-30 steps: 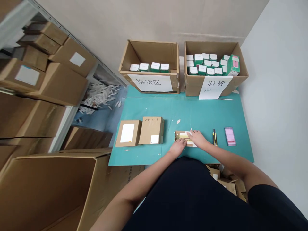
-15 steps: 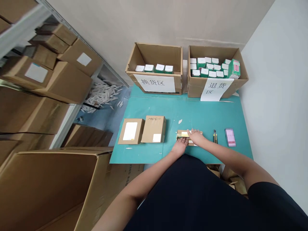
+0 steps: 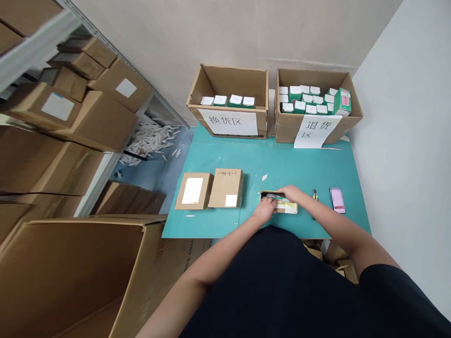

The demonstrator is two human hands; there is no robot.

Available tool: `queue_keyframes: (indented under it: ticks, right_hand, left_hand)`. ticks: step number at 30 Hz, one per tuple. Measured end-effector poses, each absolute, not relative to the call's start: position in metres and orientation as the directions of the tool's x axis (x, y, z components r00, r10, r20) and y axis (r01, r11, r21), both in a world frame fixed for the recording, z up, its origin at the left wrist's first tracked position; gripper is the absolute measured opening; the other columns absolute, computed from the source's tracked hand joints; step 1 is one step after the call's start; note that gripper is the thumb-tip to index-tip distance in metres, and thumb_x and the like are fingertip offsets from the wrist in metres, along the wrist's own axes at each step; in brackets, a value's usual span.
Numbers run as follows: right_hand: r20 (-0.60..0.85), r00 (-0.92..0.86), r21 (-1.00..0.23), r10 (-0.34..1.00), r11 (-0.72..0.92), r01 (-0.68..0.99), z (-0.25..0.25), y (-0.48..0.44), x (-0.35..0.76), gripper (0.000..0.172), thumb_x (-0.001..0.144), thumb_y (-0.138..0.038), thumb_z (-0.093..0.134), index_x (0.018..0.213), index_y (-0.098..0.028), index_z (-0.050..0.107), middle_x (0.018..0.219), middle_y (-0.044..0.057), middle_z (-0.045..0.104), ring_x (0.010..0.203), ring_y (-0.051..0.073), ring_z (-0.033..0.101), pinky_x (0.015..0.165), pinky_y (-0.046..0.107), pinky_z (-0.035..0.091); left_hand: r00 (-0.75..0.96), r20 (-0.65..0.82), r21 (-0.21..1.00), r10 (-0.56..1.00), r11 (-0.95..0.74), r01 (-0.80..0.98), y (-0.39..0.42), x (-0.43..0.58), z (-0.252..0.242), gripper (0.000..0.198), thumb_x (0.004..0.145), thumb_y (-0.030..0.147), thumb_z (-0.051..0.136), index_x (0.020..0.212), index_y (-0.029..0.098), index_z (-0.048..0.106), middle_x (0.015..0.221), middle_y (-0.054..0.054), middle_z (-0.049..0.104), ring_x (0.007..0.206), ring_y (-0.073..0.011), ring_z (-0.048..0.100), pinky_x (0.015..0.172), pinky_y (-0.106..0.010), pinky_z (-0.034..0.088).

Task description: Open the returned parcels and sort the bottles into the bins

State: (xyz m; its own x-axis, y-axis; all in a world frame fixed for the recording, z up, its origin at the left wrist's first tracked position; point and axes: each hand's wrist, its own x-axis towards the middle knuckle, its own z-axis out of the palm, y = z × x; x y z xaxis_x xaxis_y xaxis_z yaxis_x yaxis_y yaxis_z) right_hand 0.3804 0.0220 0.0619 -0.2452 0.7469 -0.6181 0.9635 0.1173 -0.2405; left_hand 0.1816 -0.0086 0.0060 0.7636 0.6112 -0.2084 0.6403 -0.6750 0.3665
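Observation:
A small brown cardboard box lies on the teal table near its front edge. My left hand is at the box's left end, fingers curled into its opening. My right hand curves over the box's far edge, fingers bent on the flap. Pale contents show inside the box, too small to name.
Two closed brown parcels lie to the left. A utility knife and a pink phone lie to the right. Two open cartons with paper labels hold small green-white boxes at the back. Stacked cartons fill the shelf on the left.
The box's top was covered by my flat hands; now the flap is lifted and both hands grip its edges. The camera shifted slightly.

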Motion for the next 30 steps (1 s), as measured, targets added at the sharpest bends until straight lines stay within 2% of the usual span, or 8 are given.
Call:
queue_keyframes:
  ticks: [2, 5, 12, 17, 21, 24, 28, 30]
  right_hand:
    - [-0.672, -0.248, -0.265, 0.698, 0.086, 0.960, 0.065, 0.039, 0.385, 0.032, 0.090, -0.016, 0.059, 0.117, -0.023, 0.075, 0.105, 0.006, 0.079, 0.088, 0.020, 0.071, 0.075, 0.024, 0.047]
    - [-0.707, -0.230, -0.274, 0.669, 0.040, 0.961, 0.069, 0.058, 0.390, 0.031, 0.087, -0.014, 0.062, 0.115, -0.019, 0.076, 0.098, 0.004, 0.079, 0.078, 0.017, 0.069, 0.068, 0.022, 0.044]
    - [-0.706, -0.202, -0.292, 0.679, -0.019, 0.956, 0.075, 0.067, 0.396, 0.039, 0.084, -0.019, 0.068, 0.123, -0.023, 0.072, 0.105, 0.004, 0.078, 0.085, 0.022, 0.068, 0.067, 0.024, 0.044]
    - [-0.713, -0.216, -0.317, 0.667, -0.032, 0.948, 0.076, 0.069, 0.398, 0.042, 0.083, -0.020, 0.069, 0.125, -0.023, 0.071, 0.106, 0.004, 0.078, 0.087, 0.022, 0.068, 0.067, 0.023, 0.043]
    - [-0.713, -0.225, -0.327, 0.664, -0.030, 0.944, 0.074, 0.071, 0.398, 0.042, 0.082, -0.021, 0.070, 0.124, -0.024, 0.072, 0.109, 0.003, 0.077, 0.090, 0.022, 0.068, 0.068, 0.023, 0.044]
    - [-0.718, -0.224, -0.324, 0.659, -0.031, 0.946, 0.070, 0.070, 0.398, 0.039, 0.082, -0.022, 0.071, 0.121, -0.024, 0.073, 0.107, 0.003, 0.078, 0.088, 0.021, 0.069, 0.067, 0.023, 0.044]
    - [-0.722, -0.216, -0.306, 0.658, -0.024, 0.952, 0.064, 0.069, 0.398, 0.039, 0.082, -0.023, 0.069, 0.121, -0.023, 0.073, 0.102, 0.003, 0.078, 0.082, 0.021, 0.069, 0.065, 0.023, 0.044]
    - [-0.717, -0.216, -0.297, 0.663, -0.011, 0.955, 0.061, 0.069, 0.398, 0.040, 0.081, -0.023, 0.070, 0.121, -0.023, 0.073, 0.104, 0.003, 0.078, 0.083, 0.021, 0.069, 0.065, 0.023, 0.044]
  left_hand:
    - [0.776, -0.175, 0.350, 0.607, -0.698, 0.625, -0.010, 0.181, 0.010, 0.039, 0.088, 0.021, 0.066, 0.125, 0.017, 0.057, 0.116, -0.012, 0.060, 0.112, -0.0295, 0.055, 0.098, -0.045, 0.044]
    - [0.791, -0.142, 0.330, 0.595, -0.725, 0.605, -0.012, 0.179, 0.018, 0.039, 0.089, 0.022, 0.065, 0.127, 0.019, 0.055, 0.114, -0.011, 0.059, 0.110, -0.0296, 0.054, 0.095, -0.045, 0.044]
    - [0.805, -0.199, 0.298, 0.559, -0.748, 0.593, -0.018, 0.180, 0.030, 0.026, 0.099, 0.019, 0.048, 0.123, 0.018, 0.056, 0.111, -0.014, 0.062, 0.104, -0.0294, 0.058, 0.087, -0.044, 0.046]
    - [0.814, -0.239, 0.335, 0.529, -0.742, 0.581, -0.018, 0.182, 0.032, 0.028, 0.098, 0.014, 0.045, 0.122, 0.020, 0.058, 0.110, -0.013, 0.064, 0.106, -0.0296, 0.059, 0.089, -0.044, 0.047]
    - [0.818, -0.267, 0.310, 0.509, -0.758, 0.573, -0.017, 0.181, 0.033, 0.027, 0.099, 0.014, 0.043, 0.119, 0.018, 0.060, 0.108, -0.014, 0.065, 0.105, -0.0296, 0.061, 0.087, -0.042, 0.047]
    - [0.786, -0.287, 0.280, 0.547, -0.737, 0.615, -0.015, 0.189, 0.036, 0.024, 0.097, 0.018, 0.052, 0.120, 0.015, 0.060, 0.106, -0.016, 0.066, 0.103, -0.0303, 0.063, 0.086, -0.042, 0.047]
    - [0.766, -0.355, 0.302, 0.536, -0.709, 0.637, -0.008, 0.221, 0.043, 0.048, 0.080, 0.032, 0.080, 0.119, 0.011, 0.061, 0.110, -0.018, 0.067, 0.104, -0.0332, 0.065, 0.087, -0.042, 0.048]
    - [0.782, -0.393, 0.337, 0.484, -0.715, 0.613, -0.006, 0.242, 0.047, 0.050, 0.078, 0.033, 0.083, 0.117, 0.010, 0.062, 0.109, -0.018, 0.068, 0.103, -0.0337, 0.066, 0.086, -0.041, 0.049]
